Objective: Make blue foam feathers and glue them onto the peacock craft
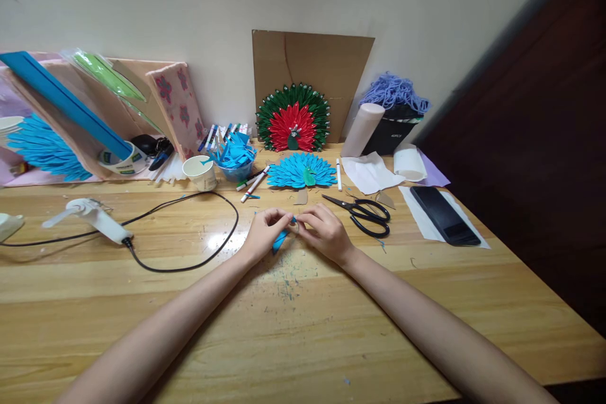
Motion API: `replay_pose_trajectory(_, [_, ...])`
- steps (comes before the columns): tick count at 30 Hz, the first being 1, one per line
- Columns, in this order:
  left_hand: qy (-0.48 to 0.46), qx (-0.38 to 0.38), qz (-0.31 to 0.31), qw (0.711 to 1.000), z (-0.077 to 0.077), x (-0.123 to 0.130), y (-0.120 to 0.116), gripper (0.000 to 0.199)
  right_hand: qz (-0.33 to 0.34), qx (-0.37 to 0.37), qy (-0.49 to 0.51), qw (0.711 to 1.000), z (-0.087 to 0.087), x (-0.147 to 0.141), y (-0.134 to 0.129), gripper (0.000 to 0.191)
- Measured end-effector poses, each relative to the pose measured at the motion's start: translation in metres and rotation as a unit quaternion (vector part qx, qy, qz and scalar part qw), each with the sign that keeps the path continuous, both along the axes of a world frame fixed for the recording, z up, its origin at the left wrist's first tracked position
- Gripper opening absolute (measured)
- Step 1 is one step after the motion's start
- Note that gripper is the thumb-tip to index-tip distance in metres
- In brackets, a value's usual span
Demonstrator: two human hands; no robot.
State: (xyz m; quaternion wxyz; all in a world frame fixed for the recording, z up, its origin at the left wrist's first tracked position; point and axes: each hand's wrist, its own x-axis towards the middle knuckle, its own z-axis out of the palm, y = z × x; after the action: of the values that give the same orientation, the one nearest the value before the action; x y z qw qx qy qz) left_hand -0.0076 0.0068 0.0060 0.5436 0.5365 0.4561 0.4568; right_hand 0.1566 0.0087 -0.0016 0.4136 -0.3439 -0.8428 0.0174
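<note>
A small folded blue strip point(280, 240), its material hard to tell, hangs between my hands over the table. My left hand point(265, 235) is closed, pinching it between thumb and fingers. From the other side my right hand point(326, 233) pinches its upper end at the fingertips. Right of my right hand lie black-handled scissors point(364, 211). Behind my hands rests a blue fan-shaped peacock point(303, 172) with a green body. A green and red peacock point(293, 117) leans on a cardboard sheet point(315, 53).
At left lies a white glue gun point(99, 218) with a looping black cord. A paper cup point(199, 173) stands beside a bowl of blue strips point(235, 161). Markers point(255, 184) lie near it. A black phone point(445, 214) lies at right, near a white paper roll point(409, 163).
</note>
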Motion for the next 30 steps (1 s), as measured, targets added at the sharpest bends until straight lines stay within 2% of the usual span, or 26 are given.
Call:
replay_pose_trajectory(4, [0.016,0.010,0.019,1.000,-0.0034,0.0004,0.0007,0.024,0.006,-0.019,0.025,0.999,0.0013,-0.0010,-0.0008,0.008])
replay_pose_trajectory(10, [0.076,0.058,0.029,0.995,-0.0065,-0.0005,-0.0018,0.026,0.006,-0.174,0.119,0.977,0.0002,-0.0030,0.0015,0.006])
replay_pose_trajectory(12, [0.098,0.065,0.031,0.993,-0.0054,-0.0003,-0.0030,0.027,0.005,-0.200,0.135,0.970,-0.0008,-0.0032,0.0023,0.006])
replay_pose_trajectory(19, [0.177,0.104,0.054,0.977,-0.0019,0.0016,-0.0050,0.025,0.005,-0.207,0.128,0.970,0.0000,-0.0024,0.0019,0.007])
replay_pose_trajectory(30, [0.192,0.152,0.052,0.968,0.0007,0.0019,-0.0062,0.020,0.005,-0.215,0.118,0.969,0.0029,-0.0034,0.0010,0.011])
